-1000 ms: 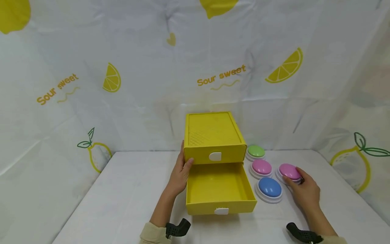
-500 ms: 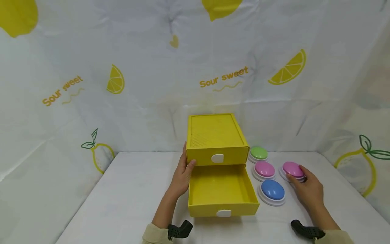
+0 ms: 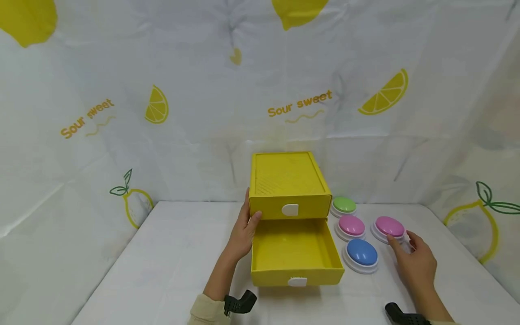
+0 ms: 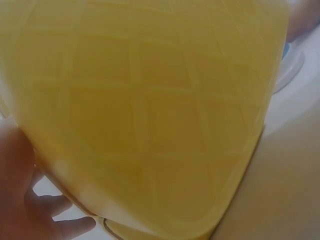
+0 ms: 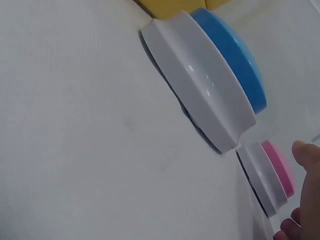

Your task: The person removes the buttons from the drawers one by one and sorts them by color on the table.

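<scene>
A yellow two-drawer box [image 3: 290,174] stands at the back of the table. Its lower drawer [image 3: 294,246] is pulled out and holds nothing; the upper one is closed. My left hand [image 3: 243,232] holds the box's left side, thumb at the front edge. In the left wrist view, the box's yellow patterned surface [image 4: 150,115] hides most else, with fingers [image 4: 50,205] at lower left. My right hand [image 3: 416,262] is beside the rightmost pink push button [image 3: 390,226], thumb near its rim and fingers partly spread. Whether it touches the button I cannot tell.
Left of that button are a blue button [image 3: 362,252], another pink button [image 3: 351,225] and a green button [image 3: 344,205], all on white bases. They stand close to the box's right side. A lemon-print cloth [image 3: 203,113] hangs behind the white table [image 3: 162,262].
My right hand has loosened from the rightmost pink button and drawn slightly back to the right. The left hand stays on the box. The head view has shifted slightly.
</scene>
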Tool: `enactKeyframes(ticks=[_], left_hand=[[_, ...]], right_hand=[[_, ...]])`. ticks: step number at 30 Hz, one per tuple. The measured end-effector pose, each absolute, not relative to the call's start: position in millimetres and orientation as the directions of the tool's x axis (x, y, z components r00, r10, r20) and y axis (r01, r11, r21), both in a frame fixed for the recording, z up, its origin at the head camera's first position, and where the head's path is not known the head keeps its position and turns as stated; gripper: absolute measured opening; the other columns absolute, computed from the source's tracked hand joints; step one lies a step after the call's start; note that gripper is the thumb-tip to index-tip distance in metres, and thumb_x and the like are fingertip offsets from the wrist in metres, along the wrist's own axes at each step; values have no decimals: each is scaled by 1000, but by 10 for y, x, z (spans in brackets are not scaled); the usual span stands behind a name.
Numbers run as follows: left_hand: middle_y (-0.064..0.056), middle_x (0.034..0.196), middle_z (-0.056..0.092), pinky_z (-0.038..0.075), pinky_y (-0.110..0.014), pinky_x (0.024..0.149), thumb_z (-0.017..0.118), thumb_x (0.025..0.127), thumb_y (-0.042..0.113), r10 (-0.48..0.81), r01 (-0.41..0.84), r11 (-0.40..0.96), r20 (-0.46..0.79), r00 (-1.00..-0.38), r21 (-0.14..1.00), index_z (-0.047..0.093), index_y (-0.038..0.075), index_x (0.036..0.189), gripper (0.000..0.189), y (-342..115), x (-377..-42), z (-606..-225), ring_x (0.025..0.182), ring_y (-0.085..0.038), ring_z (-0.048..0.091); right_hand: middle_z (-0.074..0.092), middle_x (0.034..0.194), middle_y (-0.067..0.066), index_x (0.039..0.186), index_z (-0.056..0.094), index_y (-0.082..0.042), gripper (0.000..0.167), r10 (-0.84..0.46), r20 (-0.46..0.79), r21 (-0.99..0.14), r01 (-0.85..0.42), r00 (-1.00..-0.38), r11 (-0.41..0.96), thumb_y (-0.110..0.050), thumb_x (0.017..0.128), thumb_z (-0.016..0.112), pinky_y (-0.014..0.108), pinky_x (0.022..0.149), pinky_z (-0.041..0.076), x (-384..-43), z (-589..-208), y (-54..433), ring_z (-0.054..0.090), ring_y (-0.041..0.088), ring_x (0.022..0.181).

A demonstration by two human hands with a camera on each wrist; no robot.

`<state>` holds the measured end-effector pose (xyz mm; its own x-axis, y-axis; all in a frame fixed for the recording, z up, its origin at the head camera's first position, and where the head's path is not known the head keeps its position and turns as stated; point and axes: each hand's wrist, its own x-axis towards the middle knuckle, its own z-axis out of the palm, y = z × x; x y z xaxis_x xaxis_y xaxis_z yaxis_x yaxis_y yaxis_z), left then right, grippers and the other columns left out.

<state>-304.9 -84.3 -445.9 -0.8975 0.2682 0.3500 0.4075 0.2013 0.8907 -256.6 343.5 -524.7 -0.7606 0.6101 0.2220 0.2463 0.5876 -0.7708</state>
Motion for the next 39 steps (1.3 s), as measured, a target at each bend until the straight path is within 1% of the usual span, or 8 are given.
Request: enactKeyframes(ticks=[2,3,6,10,17,27,34,39], left_hand=[[3,172,2,16,-56,129,39,111,33,271,416,198,359,-893,887,-4,30,163,68,-848,-3064,-4445,160,-26,11],[3,172,2,16,-55,129,39,110,34,273,417,197,358,-893,887,-5,31,163,68,-844,-3072,-4437,160,-25,11],[6,172,1,15,-54,129,39,110,36,285,420,199,357,-889,886,-5,34,163,68,-819,-3121,-4436,160,-22,10],[7,172,1,15,-53,129,39,110,38,291,416,198,352,-890,887,-5,34,163,69,-790,-3153,-4444,160,-22,10],[6,172,2,14,-53,130,39,110,36,281,417,188,359,-890,889,-5,30,163,69,-811,-3138,-4445,160,-21,10],[5,172,2,13,-52,130,39,110,33,275,417,171,363,-890,893,-5,30,163,68,-836,-3111,-4444,160,-21,9],[6,172,1,13,-51,130,39,110,37,272,401,174,348,-897,899,-5,33,163,69,-839,-3080,-4459,160,-20,8],[5,172,2,14,-52,130,39,110,35,270,406,169,354,-895,898,-5,32,163,69,-830,-3063,-4460,160,-21,9]], right_hand=[[49,147,32,150,43,1,70,642,206,-804,246,-739,542,-43,99,60,62,111,39,-2535,-5211,3393,49,49,134],[51,146,30,149,46,0,67,651,218,-811,237,-727,535,-42,99,60,51,109,46,-2519,-5182,3370,52,48,133],[56,143,26,146,51,-2,63,650,277,-819,181,-708,545,-40,98,64,13,94,50,-2468,-5012,3271,64,5,117],[67,132,16,143,56,-9,60,586,336,-813,87,-737,576,-40,94,70,-8,71,34,-2363,-4609,3036,35,-30,83],[58,103,-33,138,61,-12,51,368,417,-782,-122,-831,611,-37,95,71,-6,79,42,-2107,-4012,2568,52,-24,93],[71,107,-15,121,69,-12,34,-76,501,-719,-463,-862,517,-10,88,78,11,85,56,-1881,-3838,2031,68,-1,97],[73,107,-12,115,71,-27,37,-282,523,-602,-583,-804,545,-24,81,86,23,89,58,-1830,-3985,1765,68,4,97],[74,109,-14,119,71,-30,43,-386,412,-583,-565,-825,584,-40,80,85,26,88,59,-1811,-4045,1649,66,5,94]])
